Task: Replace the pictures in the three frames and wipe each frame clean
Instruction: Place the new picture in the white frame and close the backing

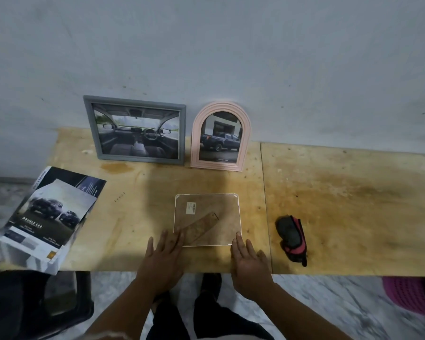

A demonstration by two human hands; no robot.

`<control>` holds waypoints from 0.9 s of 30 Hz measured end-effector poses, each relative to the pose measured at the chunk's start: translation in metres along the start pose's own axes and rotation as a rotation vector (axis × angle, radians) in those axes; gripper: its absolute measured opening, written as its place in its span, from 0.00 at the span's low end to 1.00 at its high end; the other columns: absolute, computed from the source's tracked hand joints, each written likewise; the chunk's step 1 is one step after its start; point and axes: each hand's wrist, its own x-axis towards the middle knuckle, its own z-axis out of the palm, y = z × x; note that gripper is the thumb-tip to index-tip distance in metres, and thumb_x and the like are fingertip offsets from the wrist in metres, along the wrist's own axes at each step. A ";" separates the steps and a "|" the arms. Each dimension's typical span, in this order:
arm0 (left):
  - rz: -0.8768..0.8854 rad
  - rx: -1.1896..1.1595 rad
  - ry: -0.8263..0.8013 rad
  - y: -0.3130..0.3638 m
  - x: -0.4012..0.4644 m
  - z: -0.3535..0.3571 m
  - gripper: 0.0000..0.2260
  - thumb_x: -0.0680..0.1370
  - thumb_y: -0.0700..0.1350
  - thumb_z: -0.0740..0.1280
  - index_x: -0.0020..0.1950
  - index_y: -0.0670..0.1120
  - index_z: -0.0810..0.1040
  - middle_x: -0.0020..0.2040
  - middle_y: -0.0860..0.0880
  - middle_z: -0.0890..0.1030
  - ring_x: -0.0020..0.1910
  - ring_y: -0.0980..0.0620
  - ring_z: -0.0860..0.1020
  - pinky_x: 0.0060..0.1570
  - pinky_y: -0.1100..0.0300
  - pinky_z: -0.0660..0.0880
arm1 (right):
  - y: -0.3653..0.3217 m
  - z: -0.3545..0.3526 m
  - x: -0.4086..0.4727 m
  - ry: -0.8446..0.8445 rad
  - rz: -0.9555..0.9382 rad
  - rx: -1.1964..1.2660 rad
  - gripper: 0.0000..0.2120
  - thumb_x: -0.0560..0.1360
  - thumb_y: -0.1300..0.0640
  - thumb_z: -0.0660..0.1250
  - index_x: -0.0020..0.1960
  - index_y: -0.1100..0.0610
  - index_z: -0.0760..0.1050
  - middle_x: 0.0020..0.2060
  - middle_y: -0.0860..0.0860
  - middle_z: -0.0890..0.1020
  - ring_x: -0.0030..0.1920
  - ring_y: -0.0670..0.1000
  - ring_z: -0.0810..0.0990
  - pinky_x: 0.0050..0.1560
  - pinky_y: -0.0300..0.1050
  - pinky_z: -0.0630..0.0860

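Observation:
A white-edged frame (206, 218) lies face down on the wooden table (341, 204), its brown backing and folded stand upward. My left hand (163, 260) lies flat with straight fingers touching the frame's near left corner. My right hand (249, 262) lies flat too, its fingertips at the near right corner. A grey frame (136, 130) with a car-interior picture leans on the wall at the back. Beside it, to the right, stands a pink arched frame (220, 137) with a pickup-truck picture. A black and red cloth (292, 235) lies to the right of my right hand.
A stack of car brochures (50, 217) hangs over the table's left front corner. A seam (265, 204) splits the tabletop into two boards. Below the front edge are a marbled floor, a dark stool at the left and a pink basket (410, 294) at the right.

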 end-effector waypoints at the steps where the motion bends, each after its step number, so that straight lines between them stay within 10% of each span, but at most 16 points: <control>1: 0.002 -0.017 -0.005 -0.001 0.000 0.001 0.40 0.71 0.62 0.60 0.78 0.42 0.71 0.79 0.41 0.70 0.72 0.32 0.74 0.58 0.28 0.76 | 0.000 0.000 0.001 -0.001 -0.002 0.002 0.40 0.79 0.46 0.54 0.83 0.57 0.40 0.82 0.54 0.35 0.82 0.61 0.46 0.76 0.66 0.57; 9: 0.038 -0.150 -0.014 -0.005 -0.001 -0.012 0.47 0.71 0.67 0.50 0.82 0.50 0.33 0.81 0.49 0.31 0.81 0.40 0.36 0.78 0.32 0.51 | 0.007 -0.023 0.004 -0.032 -0.051 0.125 0.36 0.80 0.44 0.57 0.83 0.53 0.50 0.83 0.50 0.43 0.82 0.57 0.54 0.76 0.61 0.61; 13: 0.016 -0.338 0.170 -0.001 -0.013 -0.025 0.40 0.73 0.63 0.62 0.82 0.47 0.62 0.83 0.43 0.56 0.73 0.43 0.75 0.64 0.54 0.78 | 0.014 -0.034 0.013 0.172 0.143 0.705 0.28 0.78 0.42 0.66 0.76 0.46 0.67 0.71 0.48 0.73 0.65 0.48 0.77 0.64 0.43 0.74; 21: -0.142 -0.710 0.214 0.028 -0.003 -0.034 0.43 0.68 0.54 0.64 0.84 0.49 0.58 0.84 0.40 0.54 0.81 0.40 0.59 0.76 0.55 0.57 | 0.003 -0.034 0.032 0.134 0.507 1.336 0.32 0.77 0.50 0.72 0.77 0.57 0.67 0.57 0.51 0.82 0.56 0.54 0.82 0.64 0.55 0.78; 27: -0.077 -0.648 0.466 0.026 0.010 -0.024 0.35 0.60 0.52 0.68 0.68 0.54 0.71 0.64 0.36 0.79 0.65 0.45 0.68 0.57 0.58 0.67 | 0.000 -0.058 0.015 0.262 0.443 1.370 0.10 0.80 0.56 0.67 0.48 0.52 0.87 0.39 0.50 0.87 0.42 0.54 0.83 0.42 0.46 0.76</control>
